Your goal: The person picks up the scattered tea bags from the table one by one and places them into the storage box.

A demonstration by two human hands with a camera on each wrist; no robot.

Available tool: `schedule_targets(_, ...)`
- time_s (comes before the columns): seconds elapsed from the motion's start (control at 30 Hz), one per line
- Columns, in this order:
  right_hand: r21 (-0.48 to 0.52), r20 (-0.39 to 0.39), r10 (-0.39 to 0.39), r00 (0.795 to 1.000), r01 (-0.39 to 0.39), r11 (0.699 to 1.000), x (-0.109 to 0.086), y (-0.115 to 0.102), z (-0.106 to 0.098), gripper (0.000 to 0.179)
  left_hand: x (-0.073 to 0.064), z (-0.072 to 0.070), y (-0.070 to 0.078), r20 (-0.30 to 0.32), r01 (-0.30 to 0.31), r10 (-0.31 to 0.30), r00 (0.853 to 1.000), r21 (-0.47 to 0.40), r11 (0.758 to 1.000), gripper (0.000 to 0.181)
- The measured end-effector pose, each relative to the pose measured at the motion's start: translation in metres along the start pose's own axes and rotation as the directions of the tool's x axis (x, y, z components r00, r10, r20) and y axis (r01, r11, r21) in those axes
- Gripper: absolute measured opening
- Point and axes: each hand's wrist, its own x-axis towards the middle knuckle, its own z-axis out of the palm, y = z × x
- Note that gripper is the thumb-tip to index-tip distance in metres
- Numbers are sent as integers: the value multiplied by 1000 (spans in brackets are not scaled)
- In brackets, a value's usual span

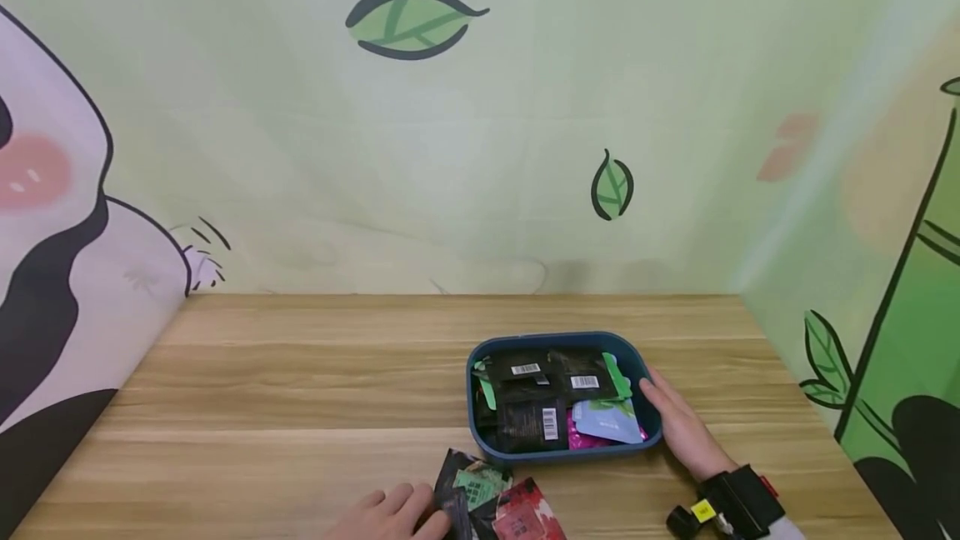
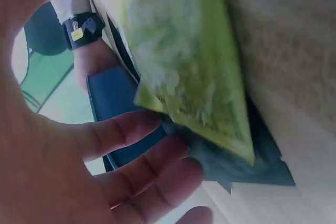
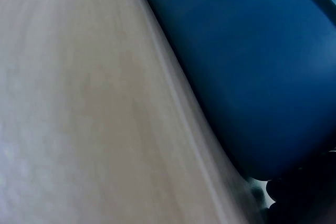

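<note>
My left hand (image 1: 393,513) is at the lower edge of the head view, beside a small pile of flat sachets. In that pile lie a black sachet with a green label (image 1: 480,486) and a red-and-black sachet (image 1: 531,515). The left wrist view shows a yellow-green sachet (image 2: 184,51) over a dark one (image 2: 220,158), with spread fingers (image 2: 152,169) close beside them. My right hand (image 1: 686,432) holds the right end of a dark blue plastic bin (image 1: 570,457), thumb at the rim. Inside it lie several black sachets (image 1: 532,423) and a pale blue one (image 1: 606,422).
The bin stands on a wood-grain table (image 1: 300,390), right of centre. Behind the table rises a pale green printed backdrop (image 1: 480,148). A black strap with a small camera (image 1: 738,502) sits on the right wrist.
</note>
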Motion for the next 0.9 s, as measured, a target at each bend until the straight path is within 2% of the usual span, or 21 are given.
schedule_targets(0.27, -7, 3, -17, 1000, 17, 1000, 2, 0, 0, 80, 2, 14, 6, -45, -3, 0, 999, -63, 998, 35)
schedule_targets(0.37, -6, 4, -21, 1000, 21, 1000, 1, 0, -1, 79, 3, 15, 5, -37, 6, -10, 999, -102, 995, 35)
schedule_targets(0.47, -7, 6, -24, 1000, 24, 1000, 1, 0, -1, 78, 1, 14, 3, -18, 2, -5, 1000, -143, 990, 33)
schedule_targets(0.67, -7, 1, -27, 1000, 27, 1000, 0, 0, -1, 78, 0, 7, -4, 37, -33, 43, 998, -240, 970, 30)
schedule_targets(0.9, 8, 2, -34, 999, 34, 999, 0, -1, 1, 79, 2, 1, -7, 57, -85, 101, 993, -228, 970, 32)
